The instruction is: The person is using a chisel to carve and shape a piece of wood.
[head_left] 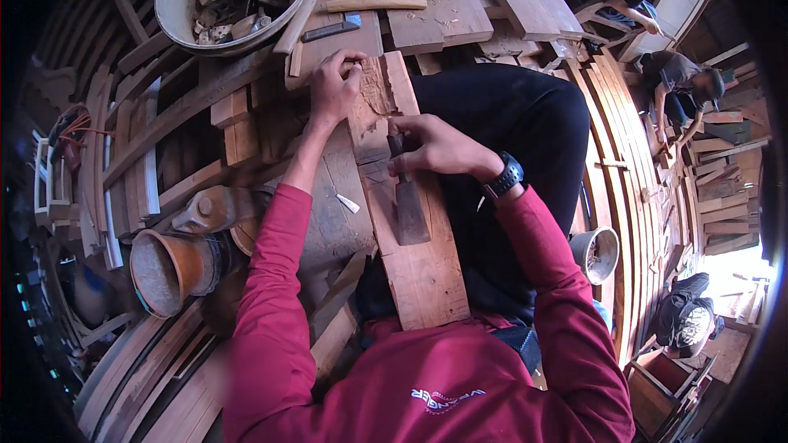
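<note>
A long wooden board (427, 279) stretches from my body out to the bench, with rough carved hollows near its far end. My left hand (332, 86) is at the board's far left corner, its fingers curled over the edge. In my right hand (439, 146) is a wide chisel (412, 215), gripped near its dark handle. Its broad flat blade lies over the board and points back towards me. Part of the handle is hidden by my fingers. A dark watch (507, 174) sits on my right wrist.
Beyond the board, a wooden mallet-like tool (376, 3) and a dark flat blade (330, 31) lie on planks. A white bucket (176, 12) holds wood scraps. Buckets (156, 271) stand at left, another (607, 254) at right. Two people (677, 86) work at far right.
</note>
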`<action>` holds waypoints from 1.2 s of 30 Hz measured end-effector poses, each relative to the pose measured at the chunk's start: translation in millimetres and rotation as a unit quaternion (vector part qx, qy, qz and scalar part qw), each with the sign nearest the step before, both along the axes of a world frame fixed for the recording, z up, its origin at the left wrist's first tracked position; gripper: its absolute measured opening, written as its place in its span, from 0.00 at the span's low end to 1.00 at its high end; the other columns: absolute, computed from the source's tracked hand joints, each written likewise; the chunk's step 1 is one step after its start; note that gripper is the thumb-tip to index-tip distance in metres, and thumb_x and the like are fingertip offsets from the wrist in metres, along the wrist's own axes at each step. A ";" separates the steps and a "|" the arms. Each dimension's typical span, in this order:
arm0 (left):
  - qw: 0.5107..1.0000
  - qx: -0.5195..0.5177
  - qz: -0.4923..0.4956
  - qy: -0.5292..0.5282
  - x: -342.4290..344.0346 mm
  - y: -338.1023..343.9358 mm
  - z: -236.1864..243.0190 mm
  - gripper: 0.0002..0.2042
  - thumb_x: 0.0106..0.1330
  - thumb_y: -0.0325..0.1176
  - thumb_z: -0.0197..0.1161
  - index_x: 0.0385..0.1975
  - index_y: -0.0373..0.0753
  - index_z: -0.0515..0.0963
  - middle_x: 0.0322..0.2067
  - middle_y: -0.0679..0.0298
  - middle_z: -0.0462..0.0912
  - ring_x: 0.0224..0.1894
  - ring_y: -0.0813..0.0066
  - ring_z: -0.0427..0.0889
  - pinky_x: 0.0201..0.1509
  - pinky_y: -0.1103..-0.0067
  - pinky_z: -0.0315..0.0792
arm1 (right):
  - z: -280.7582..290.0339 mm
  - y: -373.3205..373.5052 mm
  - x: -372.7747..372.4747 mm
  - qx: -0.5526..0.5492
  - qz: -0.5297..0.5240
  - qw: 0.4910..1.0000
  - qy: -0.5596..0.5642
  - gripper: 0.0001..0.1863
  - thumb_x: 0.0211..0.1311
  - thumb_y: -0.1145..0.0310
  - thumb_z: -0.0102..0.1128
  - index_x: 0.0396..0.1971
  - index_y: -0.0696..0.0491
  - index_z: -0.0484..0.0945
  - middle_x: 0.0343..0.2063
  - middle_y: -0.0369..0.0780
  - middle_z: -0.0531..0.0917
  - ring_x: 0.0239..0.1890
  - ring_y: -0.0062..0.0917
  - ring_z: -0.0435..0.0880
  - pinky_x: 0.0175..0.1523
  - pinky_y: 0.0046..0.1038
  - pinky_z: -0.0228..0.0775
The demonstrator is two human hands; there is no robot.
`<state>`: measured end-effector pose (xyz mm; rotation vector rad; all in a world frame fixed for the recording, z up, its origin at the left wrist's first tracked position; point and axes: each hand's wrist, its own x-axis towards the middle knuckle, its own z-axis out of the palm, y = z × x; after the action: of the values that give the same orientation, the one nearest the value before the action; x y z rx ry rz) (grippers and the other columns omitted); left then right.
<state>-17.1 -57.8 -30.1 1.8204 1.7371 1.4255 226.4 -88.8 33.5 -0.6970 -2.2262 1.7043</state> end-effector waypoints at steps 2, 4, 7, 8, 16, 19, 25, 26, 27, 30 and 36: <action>1.000 0.011 0.000 -0.001 4.7 0.1 2.2 0.09 0.62 0.27 0.60 0.39 0.37 0.84 0.39 0.53 0.88 0.43 0.55 0.88 0.50 0.67 0.79 | -9.1 4.9 2.3 -0.164 -0.038 0.982 0.085 0.13 0.60 0.73 0.70 0.40 0.57 0.74 0.32 0.39 0.84 0.39 0.22 0.82 0.44 0.27 0.76; 1.000 0.015 0.003 0.000 2.8 -0.9 1.3 0.09 0.62 0.27 0.60 0.39 0.37 0.84 0.38 0.53 0.88 0.43 0.55 0.87 0.50 0.67 0.79 | -3.3 8.0 -0.1 -0.120 -0.096 0.985 0.085 0.13 0.60 0.74 0.70 0.39 0.57 0.74 0.33 0.40 0.86 0.41 0.23 0.85 0.44 0.27 0.77; 1.000 0.018 0.000 -0.003 6.6 -0.1 -0.7 0.08 0.62 0.27 0.60 0.39 0.36 0.84 0.38 0.53 0.88 0.43 0.55 0.87 0.51 0.66 0.78 | -18.1 -2.7 -1.0 0.046 -0.070 0.993 0.084 0.15 0.62 0.73 0.72 0.38 0.55 0.72 0.33 0.35 0.85 0.37 0.16 0.82 0.42 0.24 0.76; 1.000 0.018 -0.003 -0.007 7.7 0.8 -1.2 0.08 0.62 0.27 0.60 0.38 0.36 0.84 0.38 0.54 0.88 0.43 0.54 0.87 0.51 0.66 0.78 | -19.4 -0.3 1.2 0.047 -0.069 0.993 0.085 0.15 0.62 0.73 0.72 0.38 0.55 0.72 0.33 0.35 0.85 0.37 0.16 0.82 0.42 0.24 0.76; 1.000 -0.002 -0.006 -0.015 5.2 -0.1 2.4 0.08 0.63 0.27 0.60 0.38 0.36 0.84 0.39 0.54 0.88 0.43 0.56 0.87 0.52 0.67 0.78 | 1.4 4.8 1.3 -0.095 -0.163 0.977 0.102 0.12 0.62 0.73 0.70 0.39 0.58 0.74 0.32 0.38 0.83 0.35 0.17 0.81 0.40 0.24 0.74; 1.000 0.003 -0.010 0.009 0.0 0.9 0.4 0.10 0.65 0.29 0.59 0.41 0.36 0.85 0.39 0.55 0.89 0.45 0.59 0.89 0.51 0.71 0.78 | 1.5 3.0 0.8 0.029 0.038 0.999 -0.013 0.11 0.61 0.72 0.71 0.32 0.58 0.76 0.29 0.37 0.83 0.36 0.17 0.82 0.40 0.25 0.74; 1.000 0.003 -0.009 0.002 3.4 0.3 4.0 0.10 0.64 0.28 0.59 0.41 0.36 0.84 0.39 0.54 0.89 0.45 0.59 0.88 0.51 0.70 0.78 | 5.0 4.0 0.6 -0.097 -0.110 0.986 0.074 0.11 0.62 0.71 0.71 0.32 0.57 0.75 0.28 0.36 0.83 0.33 0.19 0.81 0.40 0.27 0.74; 1.000 0.007 -0.004 0.002 4.2 -0.7 2.9 0.10 0.64 0.29 0.60 0.40 0.36 0.85 0.39 0.54 0.89 0.44 0.57 0.88 0.51 0.69 0.78 | -3.8 4.8 0.9 -0.081 -0.075 0.991 0.077 0.11 0.61 0.70 0.71 0.32 0.57 0.75 0.28 0.36 0.83 0.32 0.18 0.80 0.40 0.28 0.74; 1.000 0.012 -0.003 0.003 4.5 0.1 1.7 0.09 0.63 0.29 0.60 0.39 0.37 0.85 0.39 0.54 0.89 0.43 0.56 0.88 0.50 0.67 0.79 | -8.9 8.2 -1.7 0.042 0.020 0.998 0.037 0.14 0.57 0.67 0.74 0.32 0.57 0.76 0.28 0.37 0.83 0.30 0.18 0.78 0.40 0.30 0.72; 1.000 0.002 -0.001 0.000 4.3 1.5 -0.4 0.09 0.63 0.29 0.60 0.39 0.37 0.85 0.39 0.53 0.89 0.44 0.56 0.88 0.51 0.67 0.79 | -11.5 9.6 1.3 0.068 0.045 0.996 0.044 0.10 0.62 0.69 0.71 0.34 0.56 0.77 0.25 0.33 0.82 0.32 0.14 0.77 0.38 0.25 0.70; 0.999 0.014 -0.003 0.034 0.0 0.2 -1.4 0.10 0.67 0.28 0.58 0.42 0.34 0.84 0.40 0.54 0.89 0.44 0.62 0.89 0.50 0.72 0.78 | 0.0 6.9 2.3 -0.058 -0.042 0.994 0.088 0.12 0.65 0.67 0.71 0.31 0.56 0.76 0.29 0.32 0.82 0.33 0.15 0.79 0.39 0.23 0.71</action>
<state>-17.1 -57.6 -31.4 1.9090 1.7495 1.4078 228.7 -81.9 33.5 -0.6287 -1.9669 1.7900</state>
